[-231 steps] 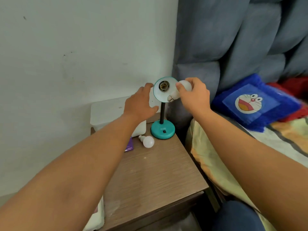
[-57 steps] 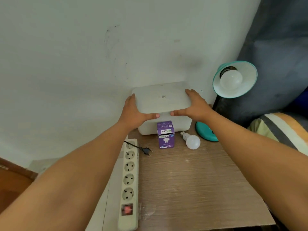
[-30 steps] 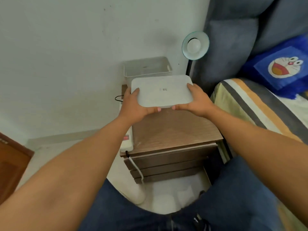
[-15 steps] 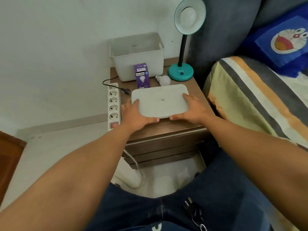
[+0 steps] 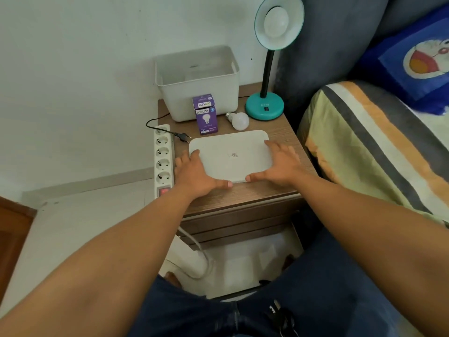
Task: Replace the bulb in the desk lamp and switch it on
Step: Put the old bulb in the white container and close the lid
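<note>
A white power strip (image 5: pixel 163 161) lies along the left edge of the wooden nightstand (image 5: pixel 247 193), a loose black plug (image 5: pixel 182 136) just beside its far end. The left hand (image 5: pixel 194 175) and right hand (image 5: pixel 279 164) flank a flat white lid (image 5: pixel 230 155) lying on the near part of the top, fingers spread; whether they grip it or merely rest is unclear. Farther back stand an open white bin (image 5: pixel 198 83) and a purple bulb box (image 5: pixel 205 114), then a loose bulb (image 5: pixel 239 121). At far right, the teal desk lamp (image 5: pixel 264 108) holds a fitted bulb (image 5: pixel 277 20), seemingly unlit.

a wooden nightstand (image 5: pixel 245 195) carries a lid (image 5: pixel 230 155), bin (image 5: pixel 198 93), bulb box (image 5: pixel 205 114), loose bulb (image 5: pixel 239 120) and lamp base (image 5: pixel 264 109).
</note>
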